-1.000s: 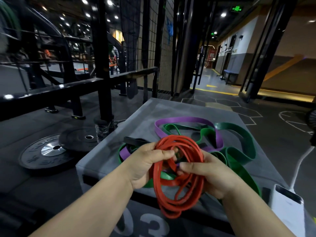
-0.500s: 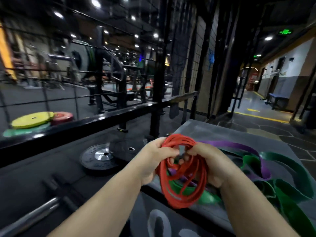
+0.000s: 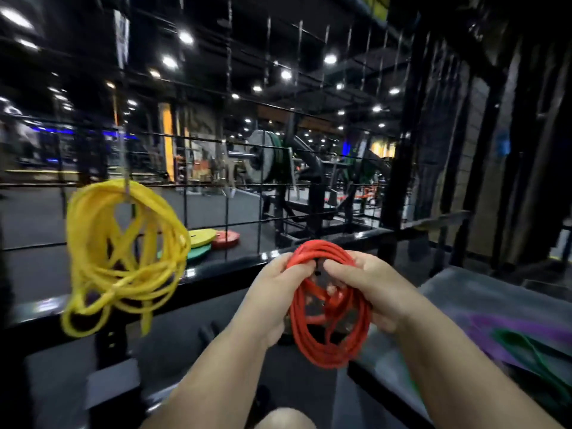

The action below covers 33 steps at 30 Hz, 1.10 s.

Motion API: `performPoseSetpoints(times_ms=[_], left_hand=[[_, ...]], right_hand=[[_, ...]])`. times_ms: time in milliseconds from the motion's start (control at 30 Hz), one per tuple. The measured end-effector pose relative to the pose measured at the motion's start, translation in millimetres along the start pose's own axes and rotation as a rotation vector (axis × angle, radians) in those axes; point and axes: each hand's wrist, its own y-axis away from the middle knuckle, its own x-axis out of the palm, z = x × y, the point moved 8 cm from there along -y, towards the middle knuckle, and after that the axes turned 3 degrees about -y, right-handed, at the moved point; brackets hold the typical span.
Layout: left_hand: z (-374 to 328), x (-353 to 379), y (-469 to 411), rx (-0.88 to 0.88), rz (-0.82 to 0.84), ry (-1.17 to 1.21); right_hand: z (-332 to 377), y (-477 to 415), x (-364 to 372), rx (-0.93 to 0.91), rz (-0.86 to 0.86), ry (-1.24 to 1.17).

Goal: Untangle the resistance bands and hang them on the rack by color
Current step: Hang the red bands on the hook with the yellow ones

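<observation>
Red bands (image 3: 322,356): a coil held in the air between both hands, just off the left edge of the grey box (image 3: 458,286).
Left hand (image 3: 269,292): fingers curled round the coil's top.
Right hand (image 3: 374,286): fingers curled on the top strands; the blur hides the exact pinch.
Yellow bands (image 3: 123,252): bunched, hanging from a hook (image 3: 127,188) on the wire rack (image 3: 226,168).
Purple band (image 3: 492,328), green band (image 3: 532,348): lying together on the box top.

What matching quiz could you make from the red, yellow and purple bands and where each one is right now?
Things: 1 red bands; 2 yellow bands; 3 purple band.
Places: A hanging from a hook on the wire rack; B lying on the grey box; C gripped by the left hand and right hand.
Pairs: 1-C, 2-A, 3-B.
</observation>
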Motion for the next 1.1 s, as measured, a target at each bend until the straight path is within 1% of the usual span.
performPoseSetpoints(times_ms=[67,167,300,433,500,633,700,800,900,967,1100], left_hand=[[-10,-18,3,0.029,-0.063,-0.026],[-24,-39,7,0.077,-0.154,-0.061],[-41,-59,11,0.124,-0.221,-0.066],[-68,-65,22,0.225,-0.252,-0.081],[-82,-66,31,0.274,-0.274,-0.086],[-112,-80,56,0.393,-0.397,-0.116],[-129,-93,69,0.437,-0.464,-0.167],[-150,-125,79,0.448,-0.594,-0.297],[-161,-155,84,0.412,-0.721,-0.432],[-167,-169,86,0.381,-0.803,-0.511],[-175,-182,85,0.326,-0.858,-0.653]], right_hand=[[6,-8,19,-0.024,0.039,0.058],[15,-20,41,-0.058,0.043,0.141],[34,-35,68,-0.133,0.078,0.203],[50,-47,89,-0.140,0.100,0.168],[58,-50,104,-0.140,0.160,0.136],[71,-55,142,-0.131,0.318,0.093],[76,-58,161,-0.131,0.350,0.076],[82,-67,187,-0.163,0.279,0.111],[87,-73,211,-0.197,0.234,0.111],[87,-78,219,-0.215,0.191,0.153],[87,-84,225,-0.214,0.133,0.248]])
